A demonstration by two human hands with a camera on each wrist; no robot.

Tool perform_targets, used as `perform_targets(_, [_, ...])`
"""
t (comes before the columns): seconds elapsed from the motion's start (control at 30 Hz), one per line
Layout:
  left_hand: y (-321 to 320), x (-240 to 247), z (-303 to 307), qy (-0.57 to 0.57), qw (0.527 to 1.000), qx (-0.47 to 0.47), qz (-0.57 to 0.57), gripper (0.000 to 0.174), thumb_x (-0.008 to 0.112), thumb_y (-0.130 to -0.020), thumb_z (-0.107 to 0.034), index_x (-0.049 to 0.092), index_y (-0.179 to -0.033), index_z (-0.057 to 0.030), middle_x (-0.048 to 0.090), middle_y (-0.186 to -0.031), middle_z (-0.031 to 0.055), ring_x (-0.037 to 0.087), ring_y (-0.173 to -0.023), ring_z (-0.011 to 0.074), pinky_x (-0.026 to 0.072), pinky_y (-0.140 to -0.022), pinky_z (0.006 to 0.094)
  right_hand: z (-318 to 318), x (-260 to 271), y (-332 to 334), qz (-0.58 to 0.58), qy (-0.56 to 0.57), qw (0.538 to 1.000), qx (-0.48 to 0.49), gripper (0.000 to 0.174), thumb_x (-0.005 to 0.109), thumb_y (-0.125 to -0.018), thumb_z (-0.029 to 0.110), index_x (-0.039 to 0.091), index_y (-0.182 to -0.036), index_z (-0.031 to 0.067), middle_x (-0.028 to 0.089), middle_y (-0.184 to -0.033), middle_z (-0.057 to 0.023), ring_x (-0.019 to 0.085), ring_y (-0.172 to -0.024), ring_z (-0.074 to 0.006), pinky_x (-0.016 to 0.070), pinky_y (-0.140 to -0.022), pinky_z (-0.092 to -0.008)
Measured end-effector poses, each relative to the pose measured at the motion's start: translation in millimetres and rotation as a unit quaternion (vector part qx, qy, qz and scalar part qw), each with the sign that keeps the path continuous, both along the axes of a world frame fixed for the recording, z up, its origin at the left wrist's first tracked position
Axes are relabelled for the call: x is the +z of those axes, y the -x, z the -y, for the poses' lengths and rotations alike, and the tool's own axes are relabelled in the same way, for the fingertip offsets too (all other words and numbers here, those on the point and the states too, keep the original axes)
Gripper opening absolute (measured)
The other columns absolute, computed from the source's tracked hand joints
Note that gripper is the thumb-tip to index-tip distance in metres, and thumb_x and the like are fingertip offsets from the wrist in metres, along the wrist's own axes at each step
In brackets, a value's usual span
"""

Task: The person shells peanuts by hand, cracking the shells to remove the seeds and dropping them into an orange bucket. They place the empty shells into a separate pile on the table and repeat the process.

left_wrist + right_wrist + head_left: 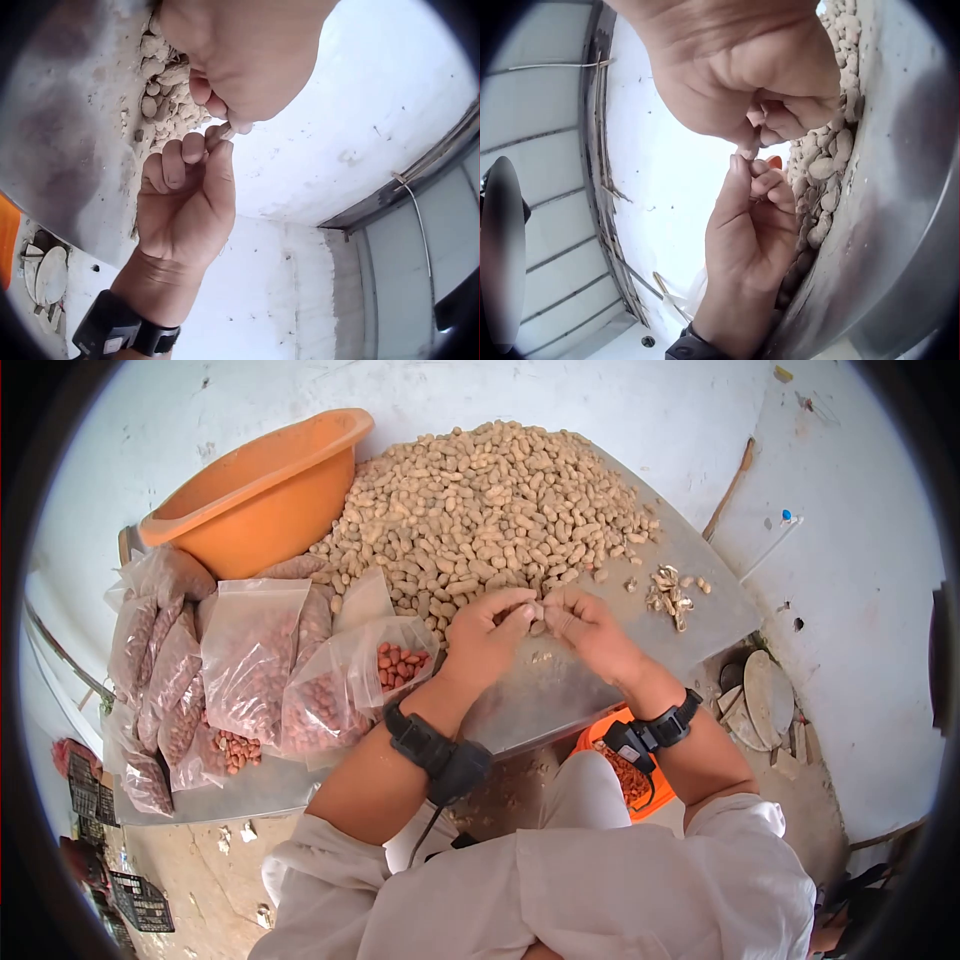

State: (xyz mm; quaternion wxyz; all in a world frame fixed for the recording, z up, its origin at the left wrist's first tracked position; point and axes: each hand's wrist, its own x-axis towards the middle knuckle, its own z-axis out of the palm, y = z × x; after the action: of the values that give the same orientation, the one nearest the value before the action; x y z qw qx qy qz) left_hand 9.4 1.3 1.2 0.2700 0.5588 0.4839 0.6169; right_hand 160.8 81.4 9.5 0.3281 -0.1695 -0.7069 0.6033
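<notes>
My left hand (pixel 488 635) and right hand (pixel 600 635) meet fingertip to fingertip over the metal tabletop, at the front of a big heap of unshelled peanuts (pixel 490 510). Between them is a small pale peanut (pixel 538 612), pinched by thumb and finger from both sides. In the left wrist view the peanut (pixel 226 133) is mostly covered by the fingertips. The right wrist view shows the left thumb (pixel 737 176) pressed up against it, with the other left fingers curled in. Broken peanut shells (pixel 670 595) lie to the right of my right hand.
Clear bags of red peanut kernels (pixel 255 650) crowd the table's left side, one open bag (pixel 400 665) beside my left forearm. An orange basin (pixel 265 490) leans behind them. Below the table edge (pixel 530 735), an orange bucket (pixel 650 805) holds reddish bits.
</notes>
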Motion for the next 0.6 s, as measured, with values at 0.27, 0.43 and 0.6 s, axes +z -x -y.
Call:
perform_targets(0.27, [-3, -2, 0, 0.023, 0.981, -0.065, 0.179, 0.018, 0.057, -0.084, -0.005, 0.059, -0.102, 0.0007, 0.061, -0.082, 0.0034, 0.055, -0.07, 0.0086, 0.0443, -0.066, 0.0199, 16, -5, 16, -0.234, 0.267, 0.935, 0.005, 0.01, 0.058, -0.084, 0.004, 0.058, -0.094, 0.0009, 0.055, -0.072, 0.0001, 0.045, -0.056, -0.0047, 0.0336, -0.048, -0.0173])
perform_targets(0.43, [-2, -10, -4, -0.02, 0.999, -0.024, 0.031, 0.023, 0.063, -0.079, -0.004, 0.06, -0.101, 0.0015, 0.061, -0.086, 0.0041, 0.056, -0.075, 0.0084, 0.0461, -0.067, 0.0211, 13, -11, 17, -0.227, 0.217, 0.949, 0.003, 0.013, 0.061, -0.083, 0.004, 0.059, -0.095, 0.0004, 0.055, -0.071, -0.0003, 0.045, -0.057, -0.0053, 0.0339, -0.048, -0.0174])
perform_targets(0.6, [-2, -6, 0, -0.044, 0.995, 0.047, -0.08, 0.021, 0.067, -0.075, -0.006, 0.062, -0.095, 0.0015, 0.06, -0.082, 0.0064, 0.058, -0.072, 0.0113, 0.0468, -0.065, 0.0225, 18, -6, 17, -0.216, 0.225, 0.95, -0.027, 0.01, 0.061, -0.083, 0.006, 0.059, -0.091, 0.0007, 0.055, -0.07, 0.0, 0.044, -0.056, -0.0053, 0.0334, -0.048, -0.0177])
